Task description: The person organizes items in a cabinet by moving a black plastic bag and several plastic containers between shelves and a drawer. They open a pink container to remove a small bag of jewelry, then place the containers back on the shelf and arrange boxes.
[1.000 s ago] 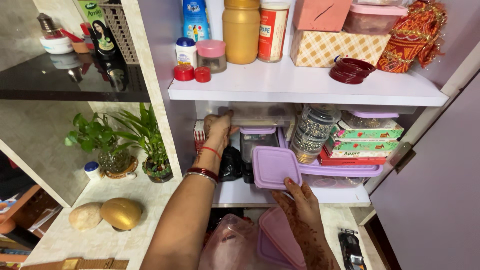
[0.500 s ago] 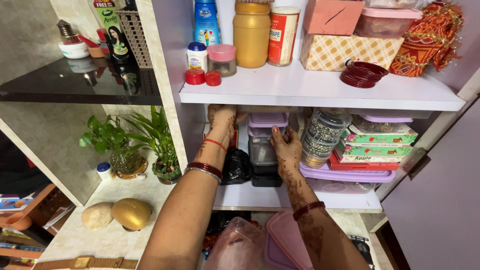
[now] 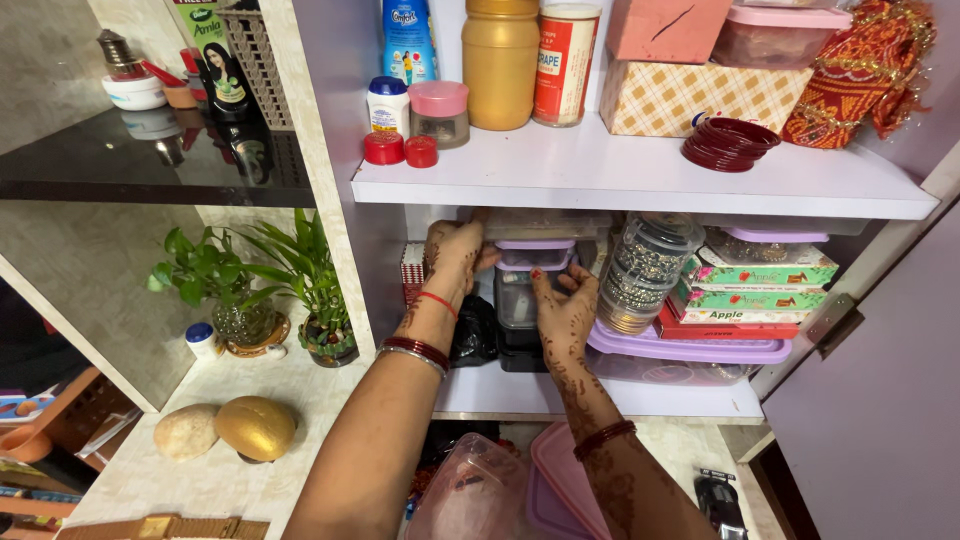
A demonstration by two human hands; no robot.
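Both hands were inside lower cupboard shelf. Left hand up high, fingers curled on clear box tucked just under shelf board, holding its left end. Right hand lower, fingers spread, pressed against front of stacked containers; lilac lid sat between the two hands, atop that stack. Right of right hand, touching-close: clear jar of bangles. Beyond that, pile of flat printed boxes. Black bag below left wrist. Red bangles on shelf above.
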